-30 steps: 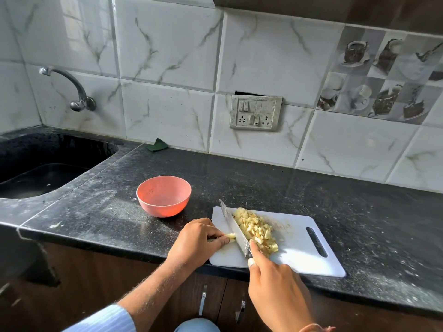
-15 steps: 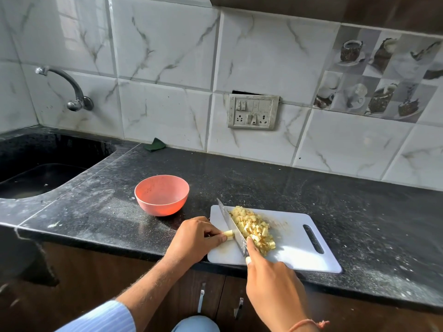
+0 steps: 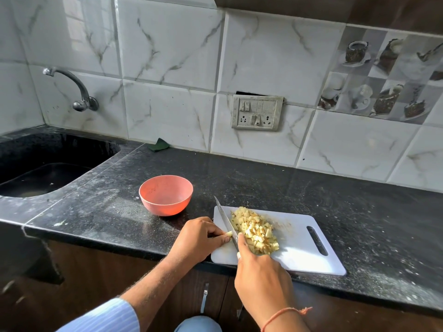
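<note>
- Since a heap of diced pieces (image 3: 255, 230) already lies on the white cutting board (image 3: 299, 255), the chopping looks nearly done
- Only a small stub (image 3: 229, 234) is left, pinched by the left hand (image 3: 199, 238) at the board's left edge
- The right hand (image 3: 261, 276) grips the knife (image 3: 226, 221), its blade against the stub
- The pink bowl (image 3: 166, 195) nearby looks empty, so filling it probably remains

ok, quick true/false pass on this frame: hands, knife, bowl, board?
1. The right hand grips the knife. True.
2. The pink bowl holds the diced pieces. False: it looks empty; the pieces lie on the cutting board.
3. The left hand pinches a small piece beside the blade. True.
4. The bowl stands on the board. False: it stands on the counter, apart from the board.
</note>
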`<action>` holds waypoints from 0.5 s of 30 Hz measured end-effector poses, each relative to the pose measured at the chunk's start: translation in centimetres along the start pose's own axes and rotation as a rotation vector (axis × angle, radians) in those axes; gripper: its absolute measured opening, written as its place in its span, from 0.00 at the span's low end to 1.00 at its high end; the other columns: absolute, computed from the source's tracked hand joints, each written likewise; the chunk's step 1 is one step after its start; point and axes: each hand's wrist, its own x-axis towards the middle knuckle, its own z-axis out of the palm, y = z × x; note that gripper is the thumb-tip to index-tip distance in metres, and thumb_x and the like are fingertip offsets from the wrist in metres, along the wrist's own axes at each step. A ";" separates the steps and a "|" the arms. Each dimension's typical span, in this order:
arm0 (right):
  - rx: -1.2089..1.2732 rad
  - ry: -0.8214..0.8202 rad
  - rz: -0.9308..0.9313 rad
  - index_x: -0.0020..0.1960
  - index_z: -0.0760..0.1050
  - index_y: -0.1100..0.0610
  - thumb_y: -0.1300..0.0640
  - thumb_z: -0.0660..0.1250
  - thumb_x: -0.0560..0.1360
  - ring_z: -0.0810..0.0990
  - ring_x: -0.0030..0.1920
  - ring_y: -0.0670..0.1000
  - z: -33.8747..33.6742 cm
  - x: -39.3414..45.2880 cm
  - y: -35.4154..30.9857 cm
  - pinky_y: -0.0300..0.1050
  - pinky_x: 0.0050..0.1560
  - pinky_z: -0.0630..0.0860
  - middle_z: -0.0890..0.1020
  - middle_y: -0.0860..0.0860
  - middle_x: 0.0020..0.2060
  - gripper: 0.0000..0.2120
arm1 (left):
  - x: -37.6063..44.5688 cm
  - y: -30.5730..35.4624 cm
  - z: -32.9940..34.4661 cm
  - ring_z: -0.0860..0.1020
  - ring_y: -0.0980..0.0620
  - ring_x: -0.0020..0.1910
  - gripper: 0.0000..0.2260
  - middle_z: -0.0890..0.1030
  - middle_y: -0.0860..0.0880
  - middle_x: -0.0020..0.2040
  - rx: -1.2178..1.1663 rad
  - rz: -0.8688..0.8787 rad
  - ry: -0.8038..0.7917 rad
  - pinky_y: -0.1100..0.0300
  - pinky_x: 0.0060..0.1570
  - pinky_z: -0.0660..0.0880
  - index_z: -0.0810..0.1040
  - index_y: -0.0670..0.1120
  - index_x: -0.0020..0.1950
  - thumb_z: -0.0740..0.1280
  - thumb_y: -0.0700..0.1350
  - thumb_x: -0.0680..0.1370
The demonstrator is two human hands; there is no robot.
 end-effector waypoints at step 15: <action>0.113 0.056 0.024 0.85 0.46 0.37 0.43 0.48 0.87 0.78 0.37 0.45 -1.2 -1.6 1.4 0.40 0.26 0.64 0.81 0.45 0.42 0.27 | -0.3 0.0 -0.5 0.80 0.60 0.45 0.06 0.82 0.58 0.45 -0.004 0.009 -0.078 0.58 0.45 0.78 0.90 0.59 0.53 0.77 0.55 0.77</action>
